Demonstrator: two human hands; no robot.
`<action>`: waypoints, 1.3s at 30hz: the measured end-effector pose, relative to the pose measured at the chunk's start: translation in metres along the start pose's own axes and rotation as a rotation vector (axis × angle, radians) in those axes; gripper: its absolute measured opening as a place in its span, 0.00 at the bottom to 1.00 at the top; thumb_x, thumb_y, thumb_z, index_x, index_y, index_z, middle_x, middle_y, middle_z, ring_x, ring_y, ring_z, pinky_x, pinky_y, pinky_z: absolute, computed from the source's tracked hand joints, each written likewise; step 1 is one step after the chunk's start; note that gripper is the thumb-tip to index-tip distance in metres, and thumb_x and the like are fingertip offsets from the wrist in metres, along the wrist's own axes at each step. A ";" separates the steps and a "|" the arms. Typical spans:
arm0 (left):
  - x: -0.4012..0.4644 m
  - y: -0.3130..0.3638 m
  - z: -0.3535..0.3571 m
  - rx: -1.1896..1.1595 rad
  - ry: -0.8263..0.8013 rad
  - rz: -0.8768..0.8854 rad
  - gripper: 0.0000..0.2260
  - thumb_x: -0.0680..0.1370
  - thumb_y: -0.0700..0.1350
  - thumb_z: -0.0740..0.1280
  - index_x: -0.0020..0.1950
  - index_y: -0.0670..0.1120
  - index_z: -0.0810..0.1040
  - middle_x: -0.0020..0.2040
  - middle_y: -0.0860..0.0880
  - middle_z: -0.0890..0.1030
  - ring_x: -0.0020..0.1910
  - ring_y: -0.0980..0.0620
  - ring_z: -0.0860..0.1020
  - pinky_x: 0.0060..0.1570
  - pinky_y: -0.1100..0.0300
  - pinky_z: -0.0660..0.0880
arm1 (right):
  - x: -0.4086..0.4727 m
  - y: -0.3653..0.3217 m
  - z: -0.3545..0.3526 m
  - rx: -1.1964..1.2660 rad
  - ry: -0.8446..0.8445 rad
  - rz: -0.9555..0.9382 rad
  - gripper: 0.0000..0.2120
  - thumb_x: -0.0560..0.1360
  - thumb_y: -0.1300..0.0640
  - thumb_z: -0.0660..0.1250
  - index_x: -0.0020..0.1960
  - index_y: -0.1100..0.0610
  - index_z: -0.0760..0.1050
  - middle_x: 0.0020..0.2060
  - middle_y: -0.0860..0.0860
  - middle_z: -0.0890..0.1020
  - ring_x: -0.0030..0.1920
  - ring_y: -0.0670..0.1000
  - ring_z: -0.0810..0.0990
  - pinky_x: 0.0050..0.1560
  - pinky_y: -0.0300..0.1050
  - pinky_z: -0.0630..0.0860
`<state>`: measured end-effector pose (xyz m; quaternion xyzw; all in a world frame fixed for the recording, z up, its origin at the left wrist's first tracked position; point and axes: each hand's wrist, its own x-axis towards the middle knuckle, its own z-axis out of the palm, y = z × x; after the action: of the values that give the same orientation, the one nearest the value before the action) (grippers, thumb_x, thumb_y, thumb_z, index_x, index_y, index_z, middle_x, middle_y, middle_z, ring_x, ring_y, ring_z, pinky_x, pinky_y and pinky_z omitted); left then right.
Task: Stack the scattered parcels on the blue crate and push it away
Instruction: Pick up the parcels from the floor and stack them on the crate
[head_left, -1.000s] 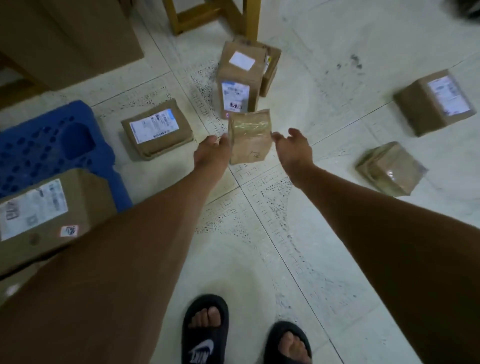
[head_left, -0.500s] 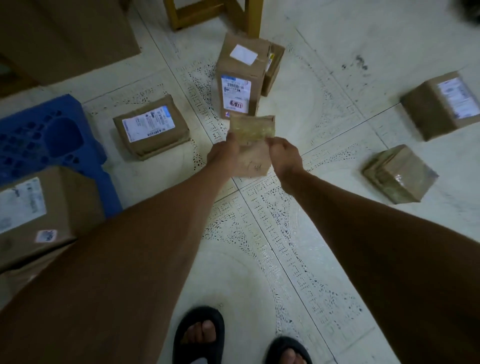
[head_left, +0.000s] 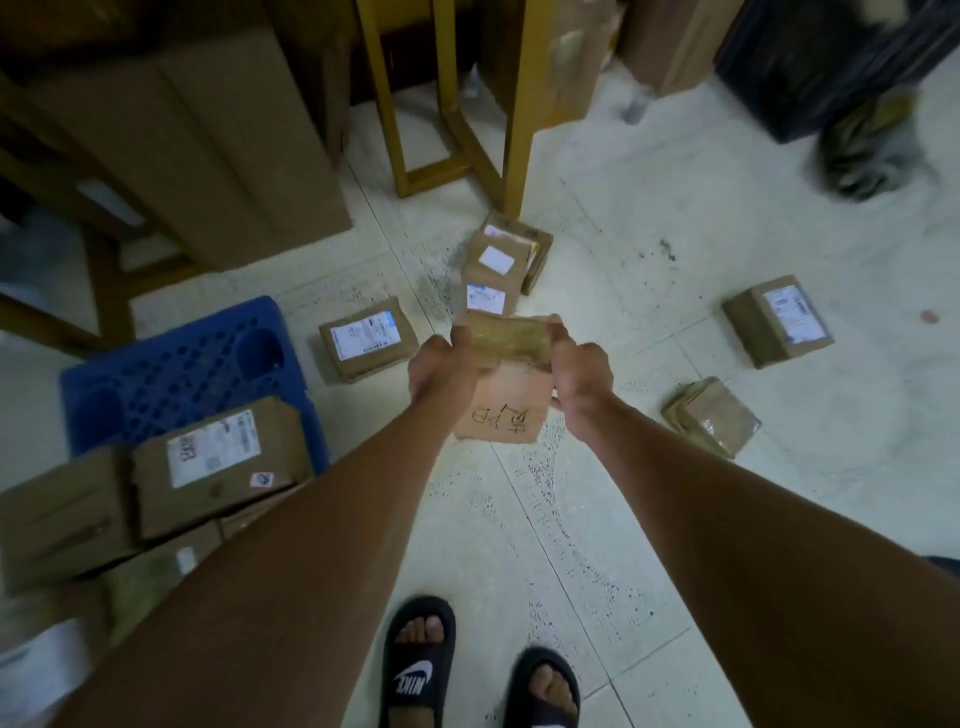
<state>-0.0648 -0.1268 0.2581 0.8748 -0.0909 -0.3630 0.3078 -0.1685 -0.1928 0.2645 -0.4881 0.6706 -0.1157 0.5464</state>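
I hold a small taped brown parcel (head_left: 506, 400) with handwriting on its near face, lifted above the floor. My left hand (head_left: 439, 366) grips its left side and my right hand (head_left: 579, 371) grips its right side. The blue crate (head_left: 171, 369) lies at the left, with labelled parcels (head_left: 218, 462) stacked on its near part. More parcels lie scattered on the floor: a flat one (head_left: 369, 338) beside the crate, an upright one (head_left: 493, 278) past my hands, a taped one (head_left: 711, 423) and a labelled one (head_left: 779, 319) to the right.
Yellow wooden furniture legs (head_left: 514, 119) stand at the back, beside large cardboard boxes (head_left: 208, 156). A black bag (head_left: 810, 57) sits at the back right. My sandalled feet (head_left: 421, 665) stand on the pale tiled floor.
Both hands closed on the small parcel and lifted it toward me, tilting its written face into view. My head rose, showing more of the room.
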 end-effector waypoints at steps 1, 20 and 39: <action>-0.005 0.008 -0.010 -0.021 0.011 -0.011 0.29 0.81 0.60 0.49 0.67 0.40 0.73 0.64 0.39 0.77 0.60 0.40 0.76 0.58 0.53 0.72 | -0.008 -0.013 -0.005 -0.019 0.002 0.009 0.36 0.69 0.30 0.58 0.57 0.61 0.75 0.52 0.57 0.82 0.51 0.59 0.81 0.55 0.57 0.79; -0.079 -0.054 -0.102 -0.322 -0.178 -0.355 0.17 0.73 0.56 0.65 0.55 0.45 0.76 0.49 0.42 0.80 0.44 0.43 0.80 0.49 0.50 0.80 | -0.097 -0.011 0.018 -0.161 -0.304 0.126 0.19 0.68 0.48 0.66 0.53 0.59 0.73 0.43 0.55 0.77 0.45 0.57 0.78 0.51 0.55 0.78; -0.048 -0.349 -0.305 0.001 0.080 -0.226 0.09 0.74 0.47 0.72 0.51 0.46 0.76 0.47 0.48 0.81 0.47 0.46 0.80 0.49 0.53 0.79 | -0.268 0.118 0.303 -0.313 -0.590 -0.043 0.23 0.75 0.62 0.69 0.68 0.53 0.69 0.61 0.54 0.80 0.59 0.55 0.80 0.51 0.44 0.78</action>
<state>0.0889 0.3133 0.2420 0.8934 0.0204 -0.3601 0.2680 0.0057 0.1900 0.2353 -0.5928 0.4825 0.1237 0.6329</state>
